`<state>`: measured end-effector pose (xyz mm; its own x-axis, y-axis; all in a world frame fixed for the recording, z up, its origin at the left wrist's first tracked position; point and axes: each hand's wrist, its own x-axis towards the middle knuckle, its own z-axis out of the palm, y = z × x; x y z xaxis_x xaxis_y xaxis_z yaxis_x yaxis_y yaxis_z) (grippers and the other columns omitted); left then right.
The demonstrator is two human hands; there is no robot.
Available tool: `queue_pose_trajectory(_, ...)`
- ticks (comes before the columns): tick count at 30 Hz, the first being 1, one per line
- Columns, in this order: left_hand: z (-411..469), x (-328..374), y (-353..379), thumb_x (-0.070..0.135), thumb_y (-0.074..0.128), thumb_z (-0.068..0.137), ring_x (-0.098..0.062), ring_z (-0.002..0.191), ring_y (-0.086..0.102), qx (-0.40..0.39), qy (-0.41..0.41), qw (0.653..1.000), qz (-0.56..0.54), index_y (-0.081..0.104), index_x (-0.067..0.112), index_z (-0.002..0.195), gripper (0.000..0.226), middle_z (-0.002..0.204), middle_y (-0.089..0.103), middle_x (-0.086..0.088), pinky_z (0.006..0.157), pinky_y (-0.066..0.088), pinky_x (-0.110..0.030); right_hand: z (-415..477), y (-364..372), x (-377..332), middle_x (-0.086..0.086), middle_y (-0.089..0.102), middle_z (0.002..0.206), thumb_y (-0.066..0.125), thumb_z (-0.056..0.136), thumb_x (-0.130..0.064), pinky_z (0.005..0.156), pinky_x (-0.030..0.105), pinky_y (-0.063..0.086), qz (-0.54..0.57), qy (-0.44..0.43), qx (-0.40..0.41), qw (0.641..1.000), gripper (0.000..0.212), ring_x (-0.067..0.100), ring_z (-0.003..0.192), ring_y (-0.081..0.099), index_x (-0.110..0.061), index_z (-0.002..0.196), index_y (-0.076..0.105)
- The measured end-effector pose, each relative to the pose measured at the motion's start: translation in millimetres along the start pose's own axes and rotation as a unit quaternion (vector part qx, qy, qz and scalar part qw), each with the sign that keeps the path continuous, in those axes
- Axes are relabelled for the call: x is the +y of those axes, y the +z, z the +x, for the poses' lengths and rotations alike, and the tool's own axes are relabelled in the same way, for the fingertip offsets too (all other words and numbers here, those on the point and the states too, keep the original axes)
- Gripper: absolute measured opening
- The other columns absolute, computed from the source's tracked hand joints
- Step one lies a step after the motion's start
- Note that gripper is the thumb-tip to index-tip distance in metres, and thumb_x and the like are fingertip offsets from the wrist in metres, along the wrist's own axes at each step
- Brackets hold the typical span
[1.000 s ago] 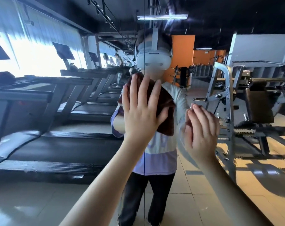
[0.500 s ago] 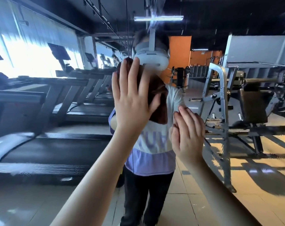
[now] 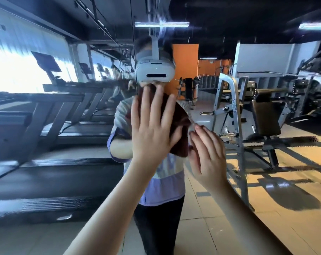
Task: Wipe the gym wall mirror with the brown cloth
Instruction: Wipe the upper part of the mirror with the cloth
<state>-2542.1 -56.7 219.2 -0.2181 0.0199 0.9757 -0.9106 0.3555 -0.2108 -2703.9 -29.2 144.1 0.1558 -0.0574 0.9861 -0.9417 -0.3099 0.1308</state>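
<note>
Lying flat against the gym wall mirror, the brown cloth is pinned under the left hand, whose fingers are straight and spread. The right hand is raised just beside the cloth's right edge, fingers loose, holding nothing. Treadmills and a weight bench show in the reflection.

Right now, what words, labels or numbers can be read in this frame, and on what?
None can be read.
Reflected shirt print: blurred, partly behind the left hand.
Blue label on the weight machine frame: too small.
</note>
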Motion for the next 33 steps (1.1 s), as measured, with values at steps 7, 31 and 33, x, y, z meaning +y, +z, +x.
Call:
queue_pose_trajectory(7, 23, -19, 2, 0.050, 0.043, 0.099, -0.043, 0.138, 0.041, 0.026, -0.004, 1.000, 0.011, 0.051, 0.010, 0.141, 0.059, 0.147, 0.047, -0.021, 0.117, 0.023, -0.051, 4, -2, 9, 0.015, 0.054, 0.139, 0.043, 0.097, -0.013, 0.113, 0.043, 0.034, -0.007, 0.023, 0.041, 0.999, 0.037, 0.029, 0.132, 0.047, 0.003, 0.124, 0.062)
queue_pose_trajectory(31, -52, 22, -2, 0.053, 0.046, 0.098, -0.042, 0.139, 0.038, -0.052, 0.040, 0.998, 0.022, 0.046, 0.012, 0.140, 0.059, 0.150, 0.044, -0.020, 0.118, 0.023, -0.052, 2, -11, 48, 0.015, 0.055, 0.138, 0.045, 0.099, -0.015, 0.113, 0.041, 0.034, -0.007, -0.043, 0.043, 0.998, 0.034, 0.027, 0.131, 0.046, -0.004, 0.129, 0.056)
queue_pose_trajectory(33, -35, 17, 0, 0.053, 0.042, 0.099, -0.043, 0.138, 0.038, -0.027, 0.003, 0.999, 0.031, 0.045, 0.011, 0.140, 0.060, 0.147, 0.046, -0.023, 0.117, 0.023, -0.052, 0, -10, 48, 0.015, 0.055, 0.139, 0.047, 0.098, -0.015, 0.115, 0.040, 0.031, -0.008, -0.038, 0.037, 0.999, 0.035, 0.027, 0.132, 0.046, -0.002, 0.129, 0.058)
